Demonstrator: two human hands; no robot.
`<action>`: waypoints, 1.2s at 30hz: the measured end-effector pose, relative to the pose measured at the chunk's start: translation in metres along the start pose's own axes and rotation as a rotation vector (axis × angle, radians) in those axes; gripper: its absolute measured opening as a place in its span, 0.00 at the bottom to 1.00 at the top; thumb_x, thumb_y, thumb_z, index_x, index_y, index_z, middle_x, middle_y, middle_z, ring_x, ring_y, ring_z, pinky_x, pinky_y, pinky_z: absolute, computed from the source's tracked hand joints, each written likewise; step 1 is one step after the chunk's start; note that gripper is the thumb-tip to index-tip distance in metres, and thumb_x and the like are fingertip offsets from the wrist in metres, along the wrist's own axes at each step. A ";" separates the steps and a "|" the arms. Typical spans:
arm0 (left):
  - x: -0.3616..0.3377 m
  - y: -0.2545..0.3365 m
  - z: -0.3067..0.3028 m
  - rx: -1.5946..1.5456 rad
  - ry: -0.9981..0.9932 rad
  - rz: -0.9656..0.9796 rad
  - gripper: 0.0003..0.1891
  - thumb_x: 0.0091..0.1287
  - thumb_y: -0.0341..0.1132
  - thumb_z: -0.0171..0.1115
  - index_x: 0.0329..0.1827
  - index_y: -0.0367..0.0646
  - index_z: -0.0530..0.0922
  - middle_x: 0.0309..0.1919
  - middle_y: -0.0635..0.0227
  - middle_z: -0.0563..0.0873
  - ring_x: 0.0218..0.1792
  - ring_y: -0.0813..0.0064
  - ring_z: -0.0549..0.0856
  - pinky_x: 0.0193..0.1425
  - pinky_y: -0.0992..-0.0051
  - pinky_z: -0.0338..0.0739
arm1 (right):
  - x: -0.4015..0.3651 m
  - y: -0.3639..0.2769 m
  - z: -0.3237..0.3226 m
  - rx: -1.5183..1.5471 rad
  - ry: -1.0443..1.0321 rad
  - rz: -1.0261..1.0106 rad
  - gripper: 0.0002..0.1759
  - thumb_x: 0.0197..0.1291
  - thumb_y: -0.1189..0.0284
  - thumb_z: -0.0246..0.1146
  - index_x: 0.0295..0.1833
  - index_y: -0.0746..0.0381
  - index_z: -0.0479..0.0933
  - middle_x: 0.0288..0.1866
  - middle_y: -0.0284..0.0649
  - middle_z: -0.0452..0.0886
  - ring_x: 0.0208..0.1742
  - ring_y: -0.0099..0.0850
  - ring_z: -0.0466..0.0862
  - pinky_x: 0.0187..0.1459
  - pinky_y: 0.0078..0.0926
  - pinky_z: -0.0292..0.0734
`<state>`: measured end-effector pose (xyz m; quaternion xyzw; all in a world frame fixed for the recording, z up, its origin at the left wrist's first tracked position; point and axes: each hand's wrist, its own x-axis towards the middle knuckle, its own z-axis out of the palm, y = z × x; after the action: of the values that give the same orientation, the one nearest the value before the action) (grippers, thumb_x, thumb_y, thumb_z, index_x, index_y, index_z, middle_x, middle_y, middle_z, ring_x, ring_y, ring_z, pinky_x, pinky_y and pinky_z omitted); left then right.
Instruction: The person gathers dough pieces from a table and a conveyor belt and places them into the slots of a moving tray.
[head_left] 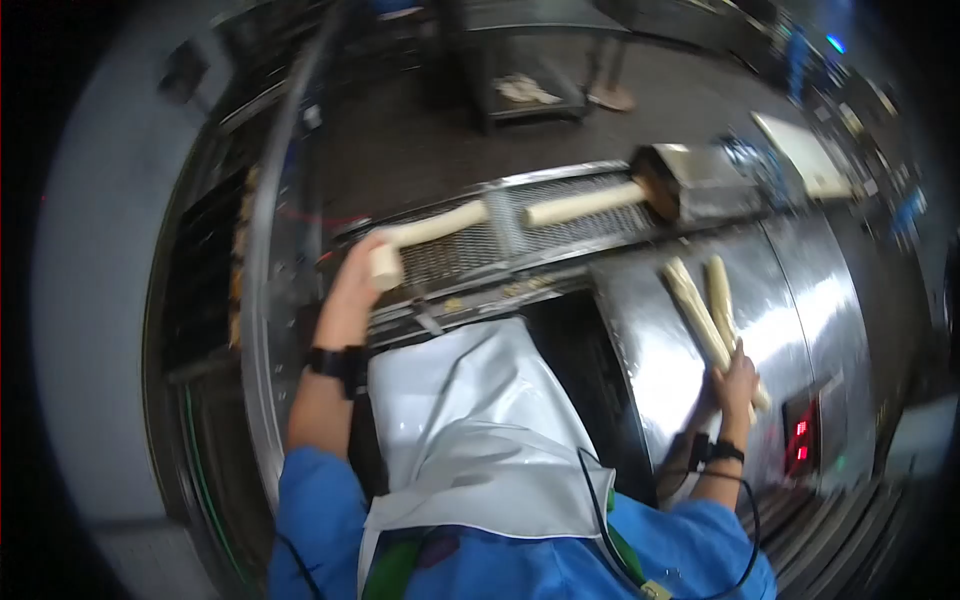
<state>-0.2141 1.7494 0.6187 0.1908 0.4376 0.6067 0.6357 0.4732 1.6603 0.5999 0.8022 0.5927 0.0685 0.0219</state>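
At the left end of a mesh conveyor, my left hand [362,272] is closed on a short, pale piece of dough [386,268]. Right beside it, a long dough log [440,224] lies along the mesh. My right hand [737,382] has its fingers wrapped round the near part of a dough log [697,308] on the steel top. Another dough log [719,290] lies close alongside, and the two come together near my fingers. The palm side of my right hand is hidden.
A further dough log [585,205] sticks out of a steel housing [700,182] on the conveyor [455,258]. The steel machine top [640,330] carries a red digital display [800,440]. A dark rack [205,270] stands at left, and a steel table [540,18] at the back.
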 end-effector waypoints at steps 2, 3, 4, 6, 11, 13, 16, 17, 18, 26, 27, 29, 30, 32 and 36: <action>-0.009 -0.009 0.060 -0.004 0.087 0.130 0.10 0.62 0.38 0.62 0.41 0.41 0.77 0.26 0.68 0.80 0.25 0.73 0.82 0.27 0.72 0.79 | 0.011 0.008 0.008 0.003 -0.015 -0.065 0.49 0.53 0.55 0.67 0.76 0.59 0.52 0.47 0.56 0.78 0.49 0.52 0.79 0.52 0.49 0.72; -0.026 -0.008 0.100 0.016 0.166 0.111 0.13 0.59 0.37 0.64 0.41 0.38 0.77 0.27 0.67 0.80 0.27 0.72 0.82 0.30 0.72 0.79 | 0.018 0.001 0.007 0.033 0.000 -0.079 0.49 0.54 0.54 0.67 0.76 0.59 0.52 0.46 0.57 0.78 0.49 0.53 0.79 0.51 0.49 0.73; -0.030 -0.016 0.127 0.043 0.142 0.128 0.17 0.57 0.35 0.64 0.47 0.37 0.74 0.32 0.64 0.80 0.31 0.71 0.82 0.32 0.71 0.79 | 0.018 -0.002 0.006 0.061 0.010 -0.073 0.48 0.55 0.53 0.66 0.76 0.59 0.52 0.46 0.57 0.78 0.48 0.54 0.79 0.51 0.48 0.74; -0.056 -0.038 0.195 0.038 -0.020 0.251 0.28 0.58 0.33 0.64 0.61 0.43 0.64 0.38 0.63 0.77 0.31 0.72 0.81 0.29 0.72 0.80 | 0.014 -0.007 0.000 0.094 0.008 -0.057 0.48 0.57 0.51 0.64 0.75 0.61 0.52 0.46 0.60 0.79 0.48 0.55 0.79 0.50 0.46 0.75; -0.076 -0.121 0.278 0.359 -0.710 -0.066 0.47 0.64 0.38 0.66 0.78 0.46 0.42 0.48 0.59 0.80 0.42 0.72 0.82 0.40 0.70 0.81 | 0.020 -0.010 0.010 0.233 0.085 -0.050 0.48 0.55 0.51 0.65 0.74 0.65 0.55 0.54 0.57 0.77 0.55 0.52 0.77 0.56 0.44 0.73; -0.066 -0.153 0.271 0.520 -0.806 -0.277 0.48 0.65 0.39 0.66 0.78 0.43 0.40 0.56 0.55 0.78 0.52 0.71 0.81 0.48 0.69 0.82 | 0.017 -0.023 -0.015 0.263 -0.048 -0.011 0.48 0.56 0.49 0.63 0.74 0.65 0.54 0.56 0.57 0.76 0.57 0.52 0.76 0.58 0.42 0.71; -0.040 -0.183 0.241 0.634 -0.649 -0.213 0.47 0.59 0.41 0.71 0.75 0.37 0.50 0.57 0.52 0.78 0.53 0.70 0.80 0.50 0.70 0.80 | 0.010 -0.028 -0.037 0.587 -0.188 0.042 0.50 0.55 0.48 0.62 0.76 0.64 0.50 0.70 0.60 0.62 0.69 0.54 0.65 0.69 0.41 0.61; -0.033 -0.178 0.229 0.698 -0.564 -0.168 0.44 0.58 0.40 0.71 0.73 0.37 0.55 0.57 0.53 0.78 0.54 0.68 0.80 0.51 0.69 0.80 | 0.008 -0.022 -0.030 0.556 -0.156 0.006 0.51 0.55 0.48 0.62 0.76 0.64 0.50 0.71 0.60 0.61 0.70 0.54 0.64 0.69 0.41 0.61; -0.007 -0.187 0.203 0.835 -0.520 0.082 0.42 0.57 0.38 0.71 0.72 0.37 0.58 0.58 0.51 0.78 0.55 0.63 0.80 0.54 0.66 0.78 | 0.011 -0.016 -0.019 0.524 -0.127 -0.034 0.51 0.55 0.49 0.62 0.76 0.64 0.49 0.71 0.59 0.60 0.70 0.53 0.64 0.69 0.40 0.61; 0.088 -0.102 0.132 1.780 0.065 0.606 0.35 0.59 0.40 0.65 0.70 0.40 0.63 0.63 0.50 0.74 0.66 0.54 0.70 0.70 0.59 0.63 | 0.011 -0.019 -0.027 0.578 -0.105 -0.116 0.45 0.58 0.62 0.57 0.76 0.68 0.47 0.75 0.59 0.55 0.75 0.51 0.57 0.72 0.36 0.56; 0.090 -0.097 0.133 1.793 0.039 0.551 0.35 0.59 0.40 0.65 0.70 0.40 0.63 0.62 0.50 0.75 0.66 0.53 0.71 0.70 0.59 0.63 | 0.015 -0.019 -0.027 0.579 -0.101 -0.124 0.44 0.57 0.64 0.56 0.76 0.68 0.47 0.75 0.59 0.54 0.75 0.51 0.57 0.72 0.36 0.55; 0.092 -0.087 0.137 1.819 -0.008 0.455 0.35 0.60 0.40 0.64 0.70 0.40 0.63 0.61 0.50 0.76 0.65 0.53 0.72 0.69 0.58 0.63 | 0.027 -0.016 -0.016 0.636 -0.085 -0.140 0.42 0.55 0.69 0.55 0.75 0.70 0.50 0.73 0.60 0.58 0.74 0.49 0.59 0.73 0.34 0.54; 0.090 -0.087 0.141 1.818 0.029 0.551 0.36 0.58 0.40 0.65 0.69 0.40 0.63 0.55 0.47 0.80 0.59 0.50 0.77 0.66 0.59 0.68 | 0.031 -0.020 -0.017 0.687 -0.063 -0.149 0.41 0.55 0.70 0.56 0.74 0.71 0.51 0.72 0.59 0.60 0.73 0.48 0.62 0.72 0.33 0.56; 0.087 -0.083 0.147 1.790 0.068 0.456 0.37 0.55 0.38 0.67 0.68 0.39 0.64 0.51 0.44 0.81 0.54 0.49 0.80 0.62 0.60 0.72 | 0.034 -0.024 -0.018 0.808 -0.054 -0.114 0.40 0.54 0.73 0.57 0.73 0.71 0.54 0.69 0.57 0.66 0.70 0.44 0.67 0.69 0.31 0.61; 0.055 -0.083 0.177 1.448 -0.169 0.130 0.35 0.49 0.35 0.65 0.63 0.36 0.68 0.42 0.50 0.85 0.44 0.56 0.85 0.51 0.68 0.77 | 0.037 -0.057 -0.063 1.115 -0.174 0.104 0.44 0.51 0.71 0.66 0.72 0.71 0.56 0.63 0.52 0.73 0.60 0.38 0.76 0.61 0.27 0.70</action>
<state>-0.0313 1.8361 0.6327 0.6349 0.6661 0.1851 0.3447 0.4214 1.7096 0.6592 0.7232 0.4950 -0.3203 -0.3596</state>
